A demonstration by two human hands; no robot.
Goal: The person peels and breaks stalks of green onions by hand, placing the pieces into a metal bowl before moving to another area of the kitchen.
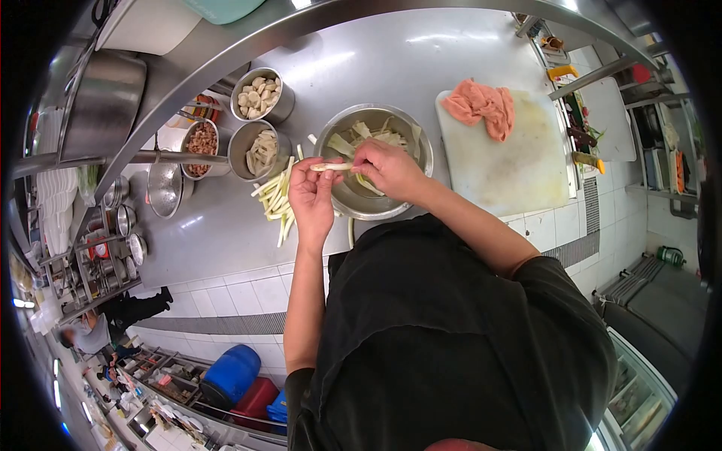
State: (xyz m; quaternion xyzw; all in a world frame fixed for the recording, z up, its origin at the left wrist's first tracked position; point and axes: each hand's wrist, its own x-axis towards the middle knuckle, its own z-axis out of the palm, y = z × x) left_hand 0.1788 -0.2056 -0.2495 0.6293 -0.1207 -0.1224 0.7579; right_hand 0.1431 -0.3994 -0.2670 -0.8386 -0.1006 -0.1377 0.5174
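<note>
Over the left rim of a wide steel bowl (427, 154), my left hand (312, 197) pinches one end of a pale green-white stalk (331, 166). The fingers of my right hand (382, 167) are closed on its other end, above the bowl. Pale peelings and leafy strips (365, 134) lie inside the bowl. A loose pile of similar stalks (278, 197) rests on the steel table just left of my left hand.
Steel pots of pale chunks (259, 96), pale strips (262, 152) and diced reddish food (202, 141) stand at left. A white cutting board (519, 169) with a pink cloth (481, 107) lies right. A steel rail (301, 28) crosses overhead. A person (94, 334) is far left.
</note>
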